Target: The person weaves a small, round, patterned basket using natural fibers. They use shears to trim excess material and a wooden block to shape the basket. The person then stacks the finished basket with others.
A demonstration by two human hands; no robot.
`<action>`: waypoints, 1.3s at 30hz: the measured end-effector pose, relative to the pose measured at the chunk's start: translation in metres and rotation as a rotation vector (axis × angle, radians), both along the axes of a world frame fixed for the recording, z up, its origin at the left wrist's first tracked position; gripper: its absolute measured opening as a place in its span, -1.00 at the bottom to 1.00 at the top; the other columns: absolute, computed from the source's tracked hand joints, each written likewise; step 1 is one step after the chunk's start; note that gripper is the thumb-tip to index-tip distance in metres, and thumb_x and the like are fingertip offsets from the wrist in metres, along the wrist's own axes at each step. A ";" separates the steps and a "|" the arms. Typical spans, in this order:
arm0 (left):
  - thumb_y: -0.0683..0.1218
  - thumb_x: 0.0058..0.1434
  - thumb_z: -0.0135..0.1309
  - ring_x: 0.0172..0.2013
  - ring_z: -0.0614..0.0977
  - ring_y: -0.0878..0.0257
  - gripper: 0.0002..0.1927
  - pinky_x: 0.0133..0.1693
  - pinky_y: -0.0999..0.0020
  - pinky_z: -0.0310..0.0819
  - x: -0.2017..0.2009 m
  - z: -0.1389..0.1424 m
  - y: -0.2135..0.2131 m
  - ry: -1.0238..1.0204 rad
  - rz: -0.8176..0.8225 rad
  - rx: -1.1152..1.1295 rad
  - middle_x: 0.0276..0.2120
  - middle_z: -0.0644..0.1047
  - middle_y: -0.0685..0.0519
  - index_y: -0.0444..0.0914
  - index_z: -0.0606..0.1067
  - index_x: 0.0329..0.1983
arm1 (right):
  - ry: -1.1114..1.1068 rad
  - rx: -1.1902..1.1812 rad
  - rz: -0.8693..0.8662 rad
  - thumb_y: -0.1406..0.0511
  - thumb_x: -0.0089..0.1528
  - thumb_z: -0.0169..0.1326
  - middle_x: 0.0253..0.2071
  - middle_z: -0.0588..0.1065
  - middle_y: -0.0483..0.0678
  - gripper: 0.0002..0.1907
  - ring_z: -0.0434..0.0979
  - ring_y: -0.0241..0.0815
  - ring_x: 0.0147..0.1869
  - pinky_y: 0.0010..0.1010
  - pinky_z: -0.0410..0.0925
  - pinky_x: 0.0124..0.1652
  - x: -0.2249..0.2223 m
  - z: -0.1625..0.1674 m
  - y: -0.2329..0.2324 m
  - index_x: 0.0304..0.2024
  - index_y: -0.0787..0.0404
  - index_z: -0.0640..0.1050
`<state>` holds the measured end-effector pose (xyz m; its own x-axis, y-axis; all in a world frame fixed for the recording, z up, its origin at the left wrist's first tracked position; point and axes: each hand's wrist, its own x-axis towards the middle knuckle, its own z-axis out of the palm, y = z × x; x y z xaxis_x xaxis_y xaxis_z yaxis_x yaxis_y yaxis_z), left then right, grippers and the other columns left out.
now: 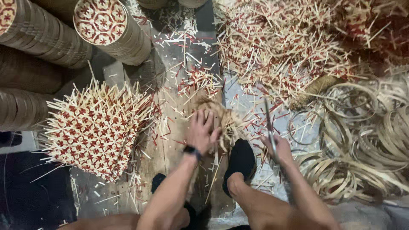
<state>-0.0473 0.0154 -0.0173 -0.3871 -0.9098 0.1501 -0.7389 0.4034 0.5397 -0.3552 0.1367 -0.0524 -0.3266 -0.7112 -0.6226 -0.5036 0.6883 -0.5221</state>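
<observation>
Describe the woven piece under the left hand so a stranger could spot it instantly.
Start at the grey floor strip littered with red-and-white offcuts and follow it down to the left hand. Beneath the hand lies a small pale woven piece. Unlike the big spiky mat to its left, it is plain tan, without a red star pattern.

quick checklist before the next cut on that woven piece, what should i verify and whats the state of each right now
1. Left hand flat on the woven piece, pinning it to the floor: ok.
2. Right hand has a firm grip on the blade tool: cannot tell, the hand and tool are blurred.
3. Left fingers clear of the blade: ok for now, they sit apart, though close.
4. Dark-socked foot out of the cutting line: not ok, it rests right by the piece, between both hands.
5. Trimmed splinters kept off the work spot: not ok, they litter the floor around it.
</observation>
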 end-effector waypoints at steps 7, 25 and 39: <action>0.15 0.06 0.29 0.29 0.28 -0.30 -0.25 0.24 -0.21 0.15 0.006 -0.004 -0.007 -0.221 -0.041 0.055 0.35 0.27 -0.29 -0.22 0.40 0.28 | 0.238 -0.242 0.386 -0.12 0.12 0.18 -0.07 0.48 0.21 -0.31 0.48 0.19 0.04 -0.04 0.37 0.03 0.024 0.031 -0.049 0.09 0.21 0.51; 0.07 -0.03 0.31 0.26 0.32 -0.28 -0.22 0.31 -0.08 0.16 0.005 -0.008 0.001 -0.113 0.007 0.076 0.32 0.31 -0.32 -0.33 0.44 0.26 | 0.658 -0.373 0.787 -0.03 0.00 0.21 -0.29 0.48 0.16 -0.42 0.54 0.13 -0.14 -0.06 0.46 -0.15 0.050 0.015 -0.114 -0.23 0.34 0.53; -0.10 -0.25 0.42 0.30 0.33 -0.18 -0.12 0.30 0.04 0.26 0.038 -0.030 -0.019 -0.075 -0.361 0.144 0.39 0.28 -0.12 -0.18 0.48 0.28 | 0.622 -0.344 0.860 0.01 0.06 0.18 -0.27 0.50 0.21 -0.47 0.54 0.16 -0.09 -0.04 0.44 -0.06 0.055 0.017 -0.123 -0.24 0.36 0.52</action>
